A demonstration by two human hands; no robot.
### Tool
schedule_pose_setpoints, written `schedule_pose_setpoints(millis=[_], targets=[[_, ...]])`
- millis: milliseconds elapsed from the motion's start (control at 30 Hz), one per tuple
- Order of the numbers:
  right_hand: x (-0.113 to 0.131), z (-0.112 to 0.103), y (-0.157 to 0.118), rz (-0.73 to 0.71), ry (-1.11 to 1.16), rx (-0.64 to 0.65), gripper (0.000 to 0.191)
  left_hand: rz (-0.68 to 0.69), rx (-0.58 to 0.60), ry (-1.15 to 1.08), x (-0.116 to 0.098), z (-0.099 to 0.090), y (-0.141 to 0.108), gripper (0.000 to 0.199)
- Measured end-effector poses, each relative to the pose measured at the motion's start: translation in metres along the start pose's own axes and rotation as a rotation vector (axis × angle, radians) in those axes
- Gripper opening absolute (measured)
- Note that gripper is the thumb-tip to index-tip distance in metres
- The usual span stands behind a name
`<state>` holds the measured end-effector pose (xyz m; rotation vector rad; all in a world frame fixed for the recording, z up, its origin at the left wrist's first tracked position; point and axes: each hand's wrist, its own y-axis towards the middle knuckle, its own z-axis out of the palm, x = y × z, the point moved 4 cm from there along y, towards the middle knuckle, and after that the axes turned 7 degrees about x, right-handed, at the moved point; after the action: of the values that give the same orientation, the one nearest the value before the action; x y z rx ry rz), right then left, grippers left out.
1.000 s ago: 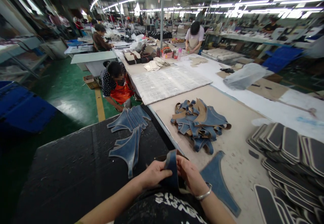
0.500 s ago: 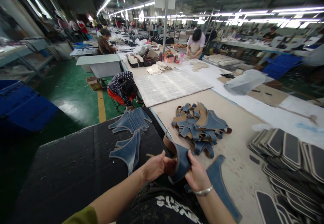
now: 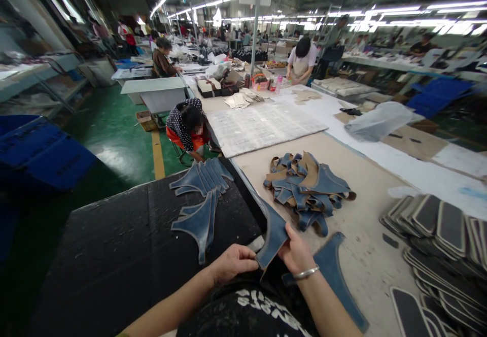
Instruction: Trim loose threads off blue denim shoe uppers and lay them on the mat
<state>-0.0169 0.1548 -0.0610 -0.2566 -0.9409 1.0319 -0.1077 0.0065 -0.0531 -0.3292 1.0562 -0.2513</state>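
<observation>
A curved blue leather piece [image 3: 274,233] is held in front of my body, over the seam between the black board and the beige table. My left hand [image 3: 233,265] pinches its lower left end. On its right side, my right hand [image 3: 297,251] grips the edge, thumb on the blue face. Another blue piece [image 3: 335,271] lies on the table beside my right forearm. Several blue pieces [image 3: 203,177] overlap in a fan on the black board, with more [image 3: 201,223] just below them. A tangled heap of blue and tan pieces [image 3: 310,187] sits beyond my right hand.
Stacks of dark pale-edged pads [image 3: 433,220] stand at the right. A pale flat board [image 3: 262,126] lies farther up the table. A person in a dotted top [image 3: 184,124] bends beside the table's left edge. Blue bins [image 3: 41,152] are at the far left.
The blue piece has gone from curled to extended, its blue face now showing. My left hand has moved from beside it to its lower end. The view has shifted slightly.
</observation>
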Motion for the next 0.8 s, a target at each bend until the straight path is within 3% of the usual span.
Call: schedule_pose_setpoints(millis=[167, 267, 333, 500, 800], targets=[[-0.01, 0.004, -0.027, 0.185, -0.57, 0.3, 0.033, 0.125, -0.135, 0.028, -0.015, -0.001, -0.001, 0.028], [-0.016, 0.01, -0.042, 0.119, -0.79, 0.45, 0.034, 0.158, -0.199, 0.095, -0.019, -0.004, 0.0, 0.027], [-0.019, 0.016, -0.047, 0.027, -0.882, 0.483, 0.03, 0.145, -0.254, 0.115, -0.017, -0.006, 0.003, 0.026], [-0.017, 0.024, -0.049, -0.231, -1.043, 0.331, 0.024, 0.191, -0.375, 0.181, -0.009, -0.005, 0.009, 0.018], [-0.014, 0.021, -0.053, -0.458, -1.116, 0.169, 0.025, 0.206, -0.346, 0.082, -0.01, 0.008, 0.008, 0.014]])
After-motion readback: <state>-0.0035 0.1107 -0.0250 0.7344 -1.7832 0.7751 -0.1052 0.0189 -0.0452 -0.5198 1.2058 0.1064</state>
